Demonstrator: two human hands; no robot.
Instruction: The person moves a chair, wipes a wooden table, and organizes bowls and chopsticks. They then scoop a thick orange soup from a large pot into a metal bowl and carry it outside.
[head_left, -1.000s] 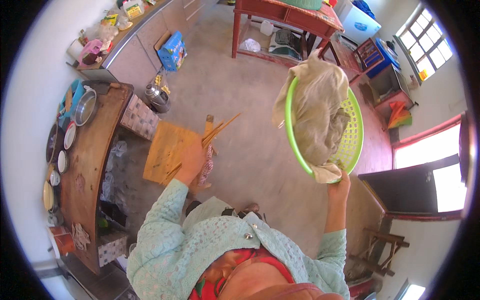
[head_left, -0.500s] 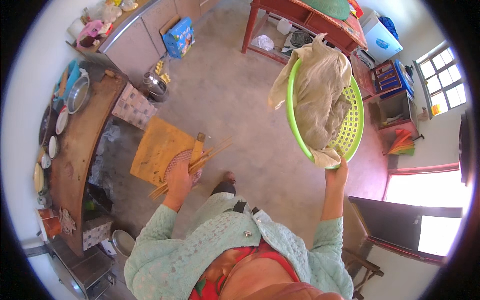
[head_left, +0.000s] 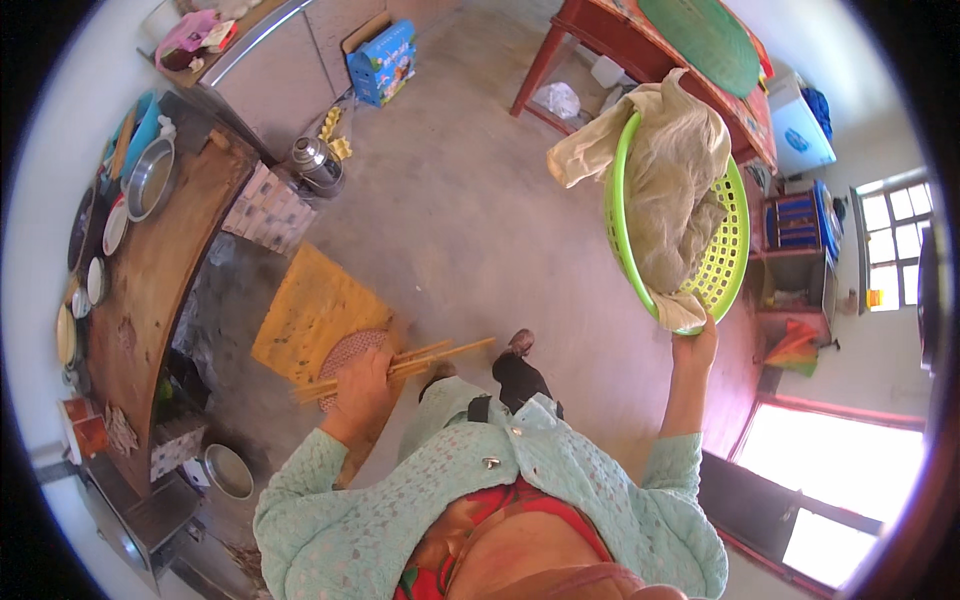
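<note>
Bare concrete floor (head_left: pixel 450 220) fills the centre. A red wooden table (head_left: pixel 640 40) stands at one o'clock, a bright window (head_left: pixel 895 235) at three o'clock, a brown counter (head_left: pixel 150 270) at nine o'clock.

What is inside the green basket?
A crumpled beige cloth fills the green basket held by the right hand, spilling over its rim. Anything beneath the cloth is hidden.

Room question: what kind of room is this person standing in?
Most likely a home kitchen. Bowls and plates sit on a wooden counter, a metal kettle stands on the concrete floor, and the left hand holds chopsticks.
</note>
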